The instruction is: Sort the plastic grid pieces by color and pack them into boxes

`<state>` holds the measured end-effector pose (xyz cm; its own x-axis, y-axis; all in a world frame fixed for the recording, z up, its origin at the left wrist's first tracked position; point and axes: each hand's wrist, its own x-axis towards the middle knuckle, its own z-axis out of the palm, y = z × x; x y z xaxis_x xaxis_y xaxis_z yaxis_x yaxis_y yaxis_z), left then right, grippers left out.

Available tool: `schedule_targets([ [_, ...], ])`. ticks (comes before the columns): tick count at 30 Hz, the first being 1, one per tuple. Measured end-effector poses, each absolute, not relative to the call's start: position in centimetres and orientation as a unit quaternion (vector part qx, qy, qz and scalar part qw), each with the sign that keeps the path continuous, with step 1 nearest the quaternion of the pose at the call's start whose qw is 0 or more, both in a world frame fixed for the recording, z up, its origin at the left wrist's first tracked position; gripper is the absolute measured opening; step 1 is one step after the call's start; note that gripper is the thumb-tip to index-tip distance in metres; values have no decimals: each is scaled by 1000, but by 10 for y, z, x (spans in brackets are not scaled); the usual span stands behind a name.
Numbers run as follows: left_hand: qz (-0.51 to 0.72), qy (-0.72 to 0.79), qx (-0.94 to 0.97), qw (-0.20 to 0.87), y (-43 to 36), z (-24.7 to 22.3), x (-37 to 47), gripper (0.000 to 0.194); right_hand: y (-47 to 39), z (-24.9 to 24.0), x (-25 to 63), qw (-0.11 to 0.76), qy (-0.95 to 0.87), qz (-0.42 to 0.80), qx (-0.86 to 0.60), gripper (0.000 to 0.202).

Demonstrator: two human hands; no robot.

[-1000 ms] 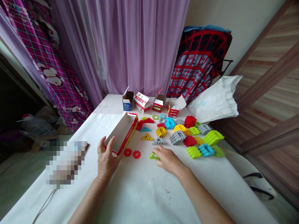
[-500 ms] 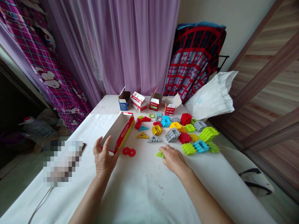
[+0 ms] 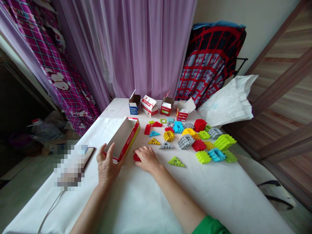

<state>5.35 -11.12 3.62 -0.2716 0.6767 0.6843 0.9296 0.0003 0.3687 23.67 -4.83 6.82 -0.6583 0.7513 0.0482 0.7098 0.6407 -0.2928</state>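
Observation:
A long open cardboard box [image 3: 129, 140] with red and yellow sides lies on the white table, its white inside facing up. My left hand [image 3: 107, 169] spans its near end, thumb at the right side and fingers over the left edge. To the right of the box, my right hand [image 3: 147, 159] bends its fingers down onto a red gear-edged piece [image 3: 136, 157], mostly covered by them. A lime green triangular piece [image 3: 176, 161] lies flat to the right of that hand. Beyond are a yellow triangle [image 3: 154, 141], a blue triangle [image 3: 154, 133] and a grey triangle [image 3: 166, 145].
Stacks of coloured toothed blocks [image 3: 186, 142] fill the table's right side. Several small boxes, one blue [image 3: 134, 110], stand along the back. A white bag [image 3: 227, 102] leans at the back right. A phone [image 3: 90, 156] with a cable lies at the left edge.
My right hand has let go of the lime green triangle and moved left onto the red gear-edged piece. My left hand stays at the box's near end. The view has shifted slightly.

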Motion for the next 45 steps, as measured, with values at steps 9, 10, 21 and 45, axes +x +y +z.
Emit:
schedule_targets([
  [9, -409, -681, -588, 153, -109, 29, 49, 61, -44, 55, 242, 95, -886, 137, -433, 34],
  [10, -409, -682, -587, 150, -109, 29, 49, 61, -44, 55, 242, 90, -883, 135, -440, 34],
  [21, -403, -671, -600, 166, -109, 31, 50, 63, -39, 62, 259, 140, -842, 175, -490, 43],
  [45, -346, -628, -663, 215, -122, 41, 61, 39, -52, 80, 257, -73, -911, 64, -402, 22],
])
